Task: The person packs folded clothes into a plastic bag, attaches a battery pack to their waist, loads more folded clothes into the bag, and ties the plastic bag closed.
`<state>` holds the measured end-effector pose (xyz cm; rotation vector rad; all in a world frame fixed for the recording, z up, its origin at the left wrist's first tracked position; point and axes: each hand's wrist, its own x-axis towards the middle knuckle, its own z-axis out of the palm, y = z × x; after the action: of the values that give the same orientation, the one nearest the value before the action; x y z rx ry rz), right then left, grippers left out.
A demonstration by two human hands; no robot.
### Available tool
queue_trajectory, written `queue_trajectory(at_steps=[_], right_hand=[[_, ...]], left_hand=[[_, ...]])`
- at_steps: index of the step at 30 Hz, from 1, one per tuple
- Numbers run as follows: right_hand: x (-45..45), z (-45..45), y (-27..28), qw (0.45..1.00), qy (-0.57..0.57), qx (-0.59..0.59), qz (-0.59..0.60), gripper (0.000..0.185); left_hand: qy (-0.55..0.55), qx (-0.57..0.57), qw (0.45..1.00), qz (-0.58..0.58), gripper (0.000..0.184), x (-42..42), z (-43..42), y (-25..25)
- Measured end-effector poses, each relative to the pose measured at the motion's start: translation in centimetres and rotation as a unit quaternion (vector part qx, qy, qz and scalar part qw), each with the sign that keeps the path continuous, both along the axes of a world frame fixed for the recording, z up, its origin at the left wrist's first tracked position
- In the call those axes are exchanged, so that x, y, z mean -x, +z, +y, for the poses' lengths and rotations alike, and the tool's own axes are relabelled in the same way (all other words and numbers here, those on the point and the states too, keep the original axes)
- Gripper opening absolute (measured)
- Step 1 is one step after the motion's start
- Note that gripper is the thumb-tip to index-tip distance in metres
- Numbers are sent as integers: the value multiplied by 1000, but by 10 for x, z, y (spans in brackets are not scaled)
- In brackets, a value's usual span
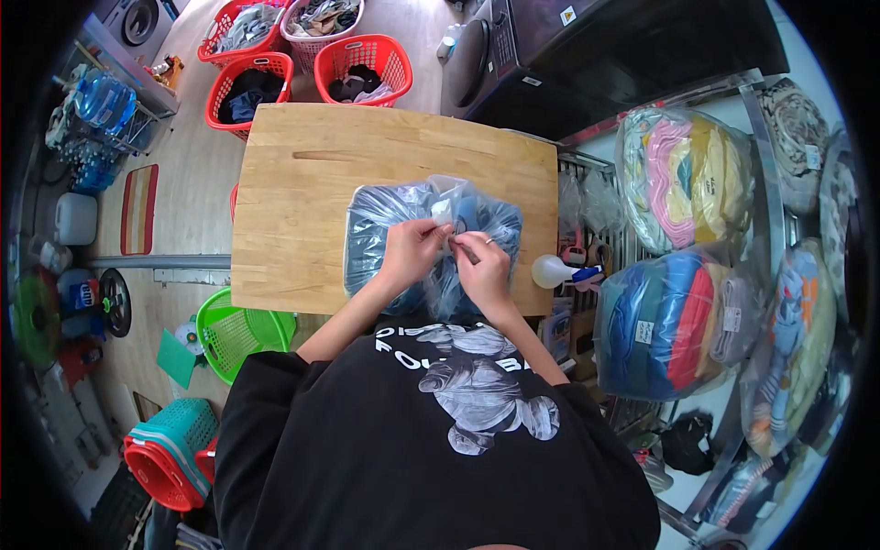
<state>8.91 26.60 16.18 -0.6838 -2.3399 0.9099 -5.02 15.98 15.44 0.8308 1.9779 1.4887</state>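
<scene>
A clear plastic bag full of folded bluish-grey cloth lies at the front edge of the wooden table. My left hand is closed in a pinch on the gathered plastic at the top middle of the bag. Close beside it, my right hand pinches the same gathered plastic, wearing a ring on one finger. The fingertips of both hands nearly meet, and they hide the exact spot where the plastic is held. A loose flap of plastic stands up just beyond the fingers.
Red baskets of clothes stand on the floor past the table. At its right edge sits a white spray bottle. Bagged bedding fills the shelves at right. A green basket is at the left front.
</scene>
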Motion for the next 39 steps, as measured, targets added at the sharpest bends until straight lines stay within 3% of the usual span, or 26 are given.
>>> queue_trajectory(at_steps=[4,7,8,11,14,17,20,23,25,28,34,37,39], right_hand=[[1,-14,12,1000,0,-7,-31,23],[4,-16,7,998,-9,-46,-42,21],[6,-19,9,998,-13,-33,-49,19],[5,-19,10,996,-13,-19,-86,16],[7,-17,7,995,-23,19,-97,15],[6,-6,6,989,0,92,-116,14],[0,11,3,957,62,260,-110,12],[-8,20,-8,912,81,390,-97,13],[-8,15,-11,890,63,449,-49,14],[-7,9,-9,912,67,402,-41,16],[-5,13,-5,860,21,510,-26,23],[7,7,0,903,-13,424,-65,30],[22,3,22,953,-33,245,-176,31]], left_hand=[[36,-16,999,-2,28,-7,5,-3],[-3,15,999,43,25,-4,3,-4],[-33,27,998,36,16,-1,-1,0],[-49,-48,998,15,24,-2,-10,1],[-42,-42,997,43,31,-9,-15,-8],[19,-93,981,172,20,-21,-15,-19],[37,-96,980,168,19,-19,-18,-17],[61,12,963,261,16,-26,-25,3],[48,51,971,230,15,-33,-30,12],[53,62,973,214,17,-39,-30,11],[50,58,964,255,18,-41,-24,7],[40,68,949,305,18,-41,-19,3],[34,75,938,337,17,-42,-16,-1]])
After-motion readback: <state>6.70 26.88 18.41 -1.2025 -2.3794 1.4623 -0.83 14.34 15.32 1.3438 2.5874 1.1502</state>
